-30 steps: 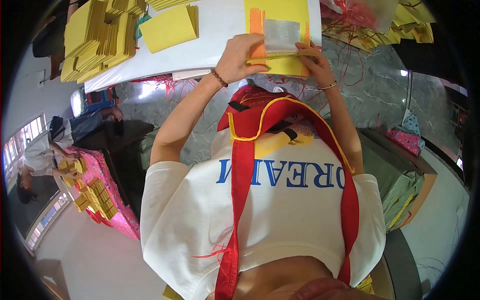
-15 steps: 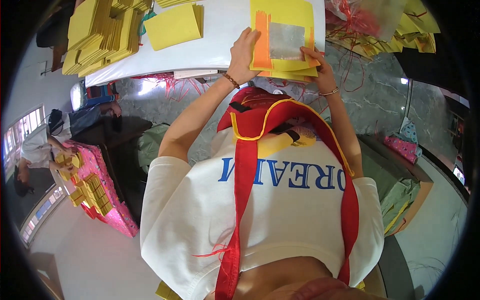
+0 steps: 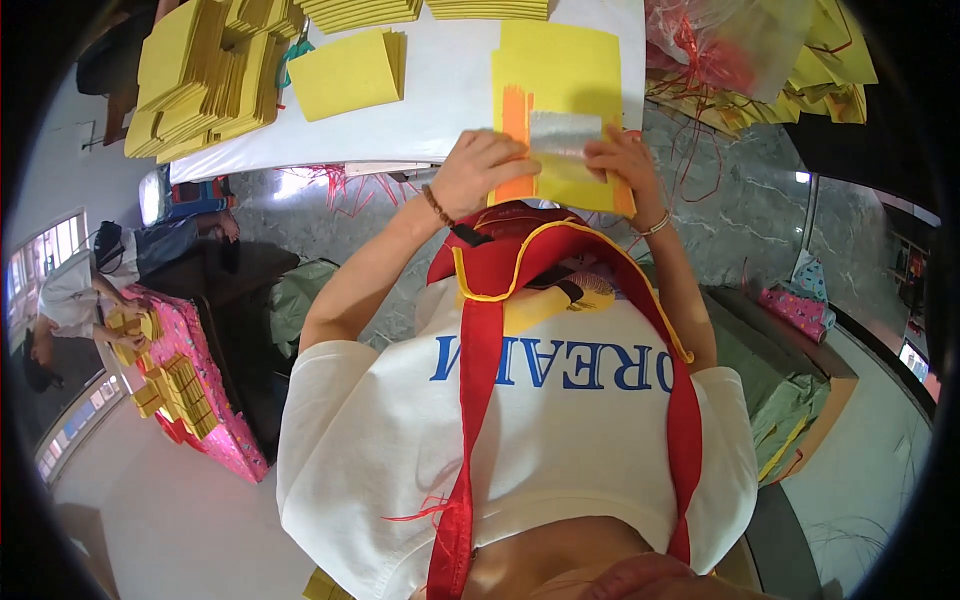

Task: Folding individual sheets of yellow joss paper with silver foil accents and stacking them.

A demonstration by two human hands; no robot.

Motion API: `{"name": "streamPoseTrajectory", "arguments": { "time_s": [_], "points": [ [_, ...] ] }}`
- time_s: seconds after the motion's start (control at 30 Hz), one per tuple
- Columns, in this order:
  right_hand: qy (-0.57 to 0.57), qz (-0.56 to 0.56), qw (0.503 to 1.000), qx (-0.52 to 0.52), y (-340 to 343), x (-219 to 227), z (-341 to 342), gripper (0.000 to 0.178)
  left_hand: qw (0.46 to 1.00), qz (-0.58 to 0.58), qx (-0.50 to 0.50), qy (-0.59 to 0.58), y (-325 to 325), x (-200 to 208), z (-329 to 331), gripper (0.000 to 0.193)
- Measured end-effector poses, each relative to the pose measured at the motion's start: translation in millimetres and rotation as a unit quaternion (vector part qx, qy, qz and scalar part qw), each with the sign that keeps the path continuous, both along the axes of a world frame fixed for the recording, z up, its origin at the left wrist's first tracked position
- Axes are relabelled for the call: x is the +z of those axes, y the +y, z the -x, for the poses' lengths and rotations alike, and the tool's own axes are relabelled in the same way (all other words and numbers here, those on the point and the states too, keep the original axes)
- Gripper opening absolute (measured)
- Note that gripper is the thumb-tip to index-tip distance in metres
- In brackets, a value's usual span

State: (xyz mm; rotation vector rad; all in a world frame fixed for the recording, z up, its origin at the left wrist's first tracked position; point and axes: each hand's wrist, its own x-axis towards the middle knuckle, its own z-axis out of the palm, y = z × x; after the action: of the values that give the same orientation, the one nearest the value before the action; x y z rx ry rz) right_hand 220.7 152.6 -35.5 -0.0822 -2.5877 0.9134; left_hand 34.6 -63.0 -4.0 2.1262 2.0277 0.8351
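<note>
A yellow paper sheet (image 3: 565, 60) with an orange strip and a silver foil square (image 3: 570, 128) lies at the front right of the white table, its near end sticking out past the table edge toward me. My left hand (image 3: 485, 168) grips its left side, fingers over the orange strip. On the right side my right hand (image 3: 630, 165) holds the same sheet, fingertips by the foil and slightly blurred. The thumbs and the underside of the paper are hidden. Left of it on the table rests a folded yellow paper (image 3: 345, 75).
Stacks of folded yellow paper (image 3: 190, 75) fill the table's left end, beside teal-handled scissors (image 3: 298, 52). More bundles (image 3: 360, 14) lie along the back. A clear plastic bag (image 3: 725, 45) and red strings are at the right. Another person (image 3: 75, 290) works at a pink-covered table (image 3: 235, 425) on the left.
Both hands have come nearer to my body, drawing the near end of the yellow paper past the table edge. My left hand has moved down over the orange strip.
</note>
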Motion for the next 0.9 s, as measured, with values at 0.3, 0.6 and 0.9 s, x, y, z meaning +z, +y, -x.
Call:
{"name": "streamPoseTrajectory", "arguments": {
  "time_s": [0.3,0.6,0.9],
  "points": [
    [-0.049,0.065,0.995,0.050,-9,4,3,0.017,0.997,0.030,0.073,-0.008,3,-11,0,0.065],
    [-0.070,0.174,0.982,0.020,-9,7,6,0.015,0.996,0.068,0.057,-0.033,11,0,14,0.039],
    [0.025,0.405,0.874,-0.268,-30,5,-13,0.042,0.993,-0.014,0.101,-0.059,17,3,1,0.033]
  ]
}}
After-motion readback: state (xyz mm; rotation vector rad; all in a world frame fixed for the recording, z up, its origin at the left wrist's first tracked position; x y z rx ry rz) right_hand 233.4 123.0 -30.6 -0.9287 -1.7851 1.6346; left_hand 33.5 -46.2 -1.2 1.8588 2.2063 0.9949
